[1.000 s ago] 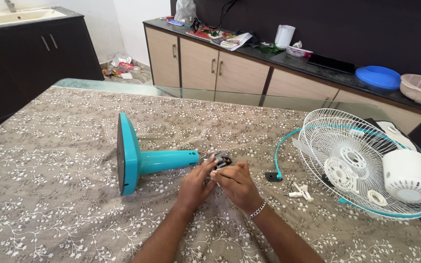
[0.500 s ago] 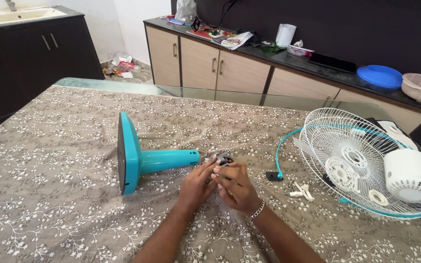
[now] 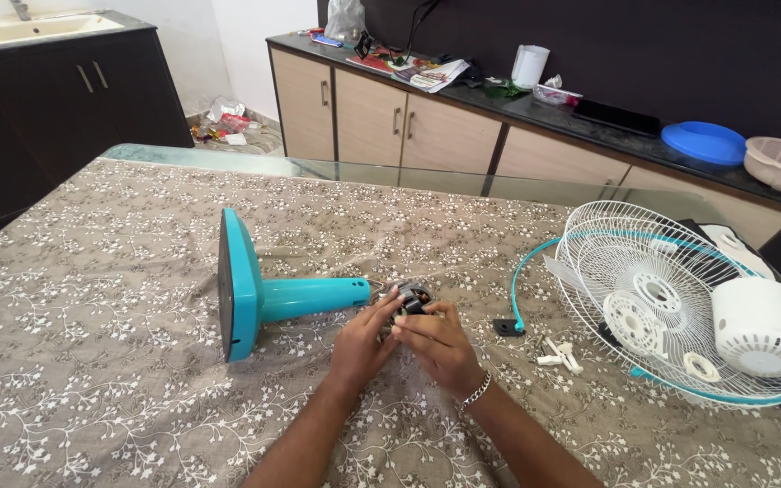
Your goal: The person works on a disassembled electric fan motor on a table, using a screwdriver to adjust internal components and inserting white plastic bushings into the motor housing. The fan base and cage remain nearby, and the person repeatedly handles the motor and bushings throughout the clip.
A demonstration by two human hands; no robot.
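Held a small dark motor (image 3: pixel 411 300) between both hands, just above the tabletop (image 3: pixel 92 361) and right at the open end of the teal stand (image 3: pixel 268 294), which lay on its side with the round base up on edge. Left hand (image 3: pixel 365 339) cupped the motor from the near side, fingers (image 3: pixel 389 305) curled closed against it. Right hand (image 3: pixel 440 345), a metal bracelet (image 3: pixel 474 394) at the wrist, pressed in from the other side, fingers bent and gripping the same part. Further right, well apart: a white wire grille (image 3: pixel 662 298) with teal rim, a white motor cover (image 3: pixel 759 325) resting on it, a black plug (image 3: pixel 507 326), small white bits (image 3: pixel 560 358).
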